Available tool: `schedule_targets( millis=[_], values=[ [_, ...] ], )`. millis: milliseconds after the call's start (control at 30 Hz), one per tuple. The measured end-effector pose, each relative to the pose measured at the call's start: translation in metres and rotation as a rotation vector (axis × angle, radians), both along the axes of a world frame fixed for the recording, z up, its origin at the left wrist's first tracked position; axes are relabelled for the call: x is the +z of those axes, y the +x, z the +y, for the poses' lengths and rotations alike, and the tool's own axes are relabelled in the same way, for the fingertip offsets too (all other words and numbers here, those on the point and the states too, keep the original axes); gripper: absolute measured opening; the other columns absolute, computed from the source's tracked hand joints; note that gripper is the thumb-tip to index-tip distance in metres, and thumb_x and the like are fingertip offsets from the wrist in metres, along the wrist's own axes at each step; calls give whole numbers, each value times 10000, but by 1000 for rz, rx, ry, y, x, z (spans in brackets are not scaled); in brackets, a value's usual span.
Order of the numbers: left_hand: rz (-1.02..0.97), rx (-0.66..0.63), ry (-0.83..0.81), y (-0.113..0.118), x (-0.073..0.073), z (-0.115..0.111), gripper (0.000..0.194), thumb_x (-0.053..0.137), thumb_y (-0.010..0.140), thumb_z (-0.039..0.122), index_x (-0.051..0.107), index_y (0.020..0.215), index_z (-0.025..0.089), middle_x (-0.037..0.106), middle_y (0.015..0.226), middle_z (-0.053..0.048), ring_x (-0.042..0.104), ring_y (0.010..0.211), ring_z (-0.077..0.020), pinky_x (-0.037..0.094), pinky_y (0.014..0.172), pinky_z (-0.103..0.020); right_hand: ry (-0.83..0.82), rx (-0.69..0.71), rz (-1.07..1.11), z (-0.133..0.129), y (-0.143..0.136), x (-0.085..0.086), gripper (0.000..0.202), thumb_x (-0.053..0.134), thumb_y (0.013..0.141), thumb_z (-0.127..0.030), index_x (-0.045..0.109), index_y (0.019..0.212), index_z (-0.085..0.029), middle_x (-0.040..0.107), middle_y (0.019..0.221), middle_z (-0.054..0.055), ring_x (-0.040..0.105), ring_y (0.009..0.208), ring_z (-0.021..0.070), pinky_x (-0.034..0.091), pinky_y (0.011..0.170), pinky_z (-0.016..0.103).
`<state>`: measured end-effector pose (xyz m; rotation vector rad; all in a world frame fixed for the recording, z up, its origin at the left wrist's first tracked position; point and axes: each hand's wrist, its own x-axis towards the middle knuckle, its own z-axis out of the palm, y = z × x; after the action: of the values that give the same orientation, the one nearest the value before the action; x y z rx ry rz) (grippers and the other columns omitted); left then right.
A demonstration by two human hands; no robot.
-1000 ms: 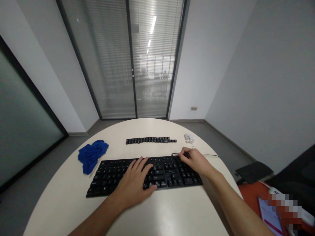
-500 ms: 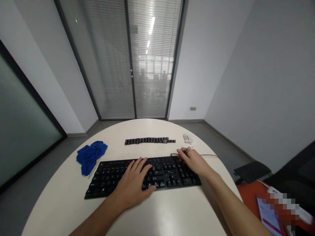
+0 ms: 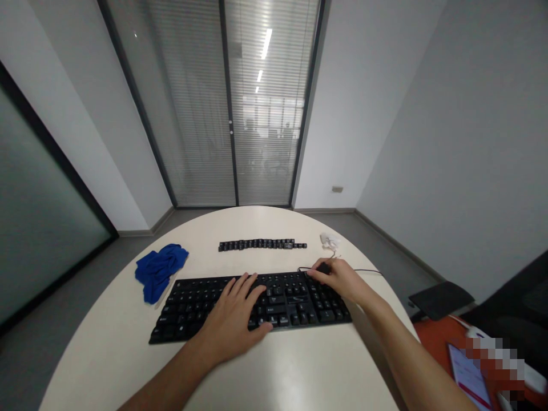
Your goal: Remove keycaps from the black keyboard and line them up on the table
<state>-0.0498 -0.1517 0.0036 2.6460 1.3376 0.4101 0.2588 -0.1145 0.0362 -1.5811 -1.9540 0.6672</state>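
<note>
A black keyboard (image 3: pixel 295 311) lies across the round table. My left hand (image 3: pixel 233 322) rests on its middle, fingers spread flat over the keys and thumb along the front edge. Over the keyboard's upper right corner, my right hand (image 3: pixel 338 279) is closed on a small black-handled keycap puller (image 3: pixel 324 268). Its thin metal wires stick out past the hand on the far side; the grip partly hides the tool. Beyond the keyboard, several loose black keycaps (image 3: pixel 261 244) lie lined up in two rows.
A crumpled blue cloth (image 3: pixel 160 271) lies left of the keyboard on the white table (image 3: pixel 282 377). Crumpled white tissue (image 3: pixel 329 241) sits at the far right, near the keyboard's cable (image 3: pixel 368 270). An orange chair (image 3: pixel 436 342) with a phone (image 3: pixel 468 374) stands at right.
My right hand has turned slightly, so more of the puller's black handle shows and its wires point further right. My left hand stays in place; the view has shifted a little.
</note>
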Motion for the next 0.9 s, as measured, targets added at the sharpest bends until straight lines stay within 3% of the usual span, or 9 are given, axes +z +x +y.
schedule_targets(
  millis=[300, 567, 733, 900],
  values=[
    [-1, 1, -18, 1, 2, -1, 634, 604, 851, 517, 467, 1410, 251, 326, 1581, -98, 271, 1457, -339, 218, 1184, -548, -85, -77, 24, 5, 4, -9, 448, 554, 886, -549, 739, 789, -153, 748, 720, 65, 672, 628, 195, 483, 635, 280],
    [-26, -14, 19, -1, -2, 0, 627, 621, 846, 499, 475, 1403, 252, 342, 1574, -97, 292, 1446, -353, 233, 1177, -564, -189, -156, 264, 11, 9, -14, 448, 582, 844, -559, 702, 742, -140, 759, 784, 108, 664, 626, 192, 503, 579, 282],
    [-47, -27, 31, 0, -3, 0, 628, 625, 846, 504, 481, 1403, 253, 359, 1565, -100, 298, 1443, -359, 244, 1170, -573, -34, -189, 62, 5, 2, -7, 445, 552, 875, -542, 725, 745, -153, 726, 666, 68, 646, 596, 193, 461, 602, 286],
    [-69, -29, 60, -1, -4, 1, 607, 622, 857, 516, 496, 1393, 262, 376, 1556, -104, 326, 1431, -361, 262, 1157, -581, 69, -152, -56, 0, -6, 0, 426, 519, 916, -515, 729, 753, -182, 730, 679, 49, 654, 626, 199, 431, 620, 282]
  ],
)
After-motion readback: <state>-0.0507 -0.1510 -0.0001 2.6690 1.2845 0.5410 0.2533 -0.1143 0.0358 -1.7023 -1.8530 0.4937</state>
